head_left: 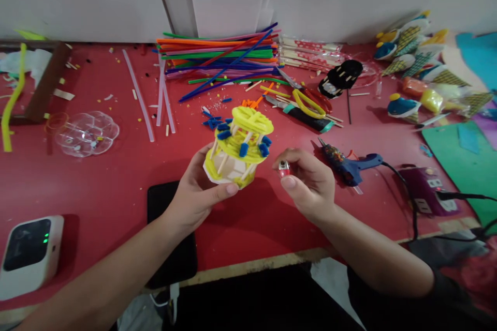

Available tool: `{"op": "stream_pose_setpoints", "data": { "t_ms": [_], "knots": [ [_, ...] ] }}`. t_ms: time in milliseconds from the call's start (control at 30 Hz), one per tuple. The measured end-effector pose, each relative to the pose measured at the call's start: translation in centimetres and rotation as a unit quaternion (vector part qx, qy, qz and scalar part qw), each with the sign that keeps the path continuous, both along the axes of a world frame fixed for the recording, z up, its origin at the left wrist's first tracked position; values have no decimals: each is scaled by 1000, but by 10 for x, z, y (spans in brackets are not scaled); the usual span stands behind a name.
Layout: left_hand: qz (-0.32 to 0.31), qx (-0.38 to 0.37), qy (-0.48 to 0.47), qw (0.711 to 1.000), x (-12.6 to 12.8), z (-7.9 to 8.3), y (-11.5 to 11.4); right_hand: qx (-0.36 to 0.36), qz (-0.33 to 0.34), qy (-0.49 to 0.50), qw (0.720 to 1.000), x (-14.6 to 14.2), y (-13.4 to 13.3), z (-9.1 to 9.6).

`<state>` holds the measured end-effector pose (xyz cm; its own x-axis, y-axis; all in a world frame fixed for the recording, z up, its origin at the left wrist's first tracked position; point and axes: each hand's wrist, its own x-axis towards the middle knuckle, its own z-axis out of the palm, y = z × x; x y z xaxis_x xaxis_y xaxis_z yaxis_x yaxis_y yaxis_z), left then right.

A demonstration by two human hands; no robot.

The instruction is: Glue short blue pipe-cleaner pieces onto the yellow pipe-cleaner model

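Note:
My left hand (196, 189) grips a small yellow straw model (238, 146) by its white base; it has stick pillars, a coiled yellow top and blue bits round the middle. It is held above the red table (116, 176), tilted a little to the right. My right hand (306, 181) is closed round a small lighter (284, 167) with a red and silver top, thumb by the head, just right of the model and not touching it.
A blue glue gun (351, 164) lies right of my right hand, its cord running to a purple power strip (425, 191). Coloured straws (221, 57), scissors (306, 108), a clear petal tray (87, 133), a black phone (173, 232), a white device (29, 253) and paper cones (419, 57) lie around.

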<state>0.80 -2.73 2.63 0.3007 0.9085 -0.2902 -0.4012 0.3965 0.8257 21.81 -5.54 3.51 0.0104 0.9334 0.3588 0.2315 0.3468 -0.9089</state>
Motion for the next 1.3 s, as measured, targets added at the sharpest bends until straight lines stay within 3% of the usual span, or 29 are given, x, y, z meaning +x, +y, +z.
{"op": "stream_pose_setpoints", "data": {
  "t_ms": [300,567,700,1133,1300],
  "knots": [
    [-22,3,8,1000,3,-4,-1,20,-84,-36,996,-6,0,4],
    [-32,13,18,999,2,-6,0,-2,-71,-61,996,-11,-1,4],
    [-37,6,16,999,2,-5,0,19,-66,-87,994,-13,1,6],
    [-19,-40,12,999,4,2,0,31,-125,-126,984,-9,4,4],
    [-31,-58,-33,997,5,5,1,38,-139,-163,976,-7,5,2]
  ]
}}
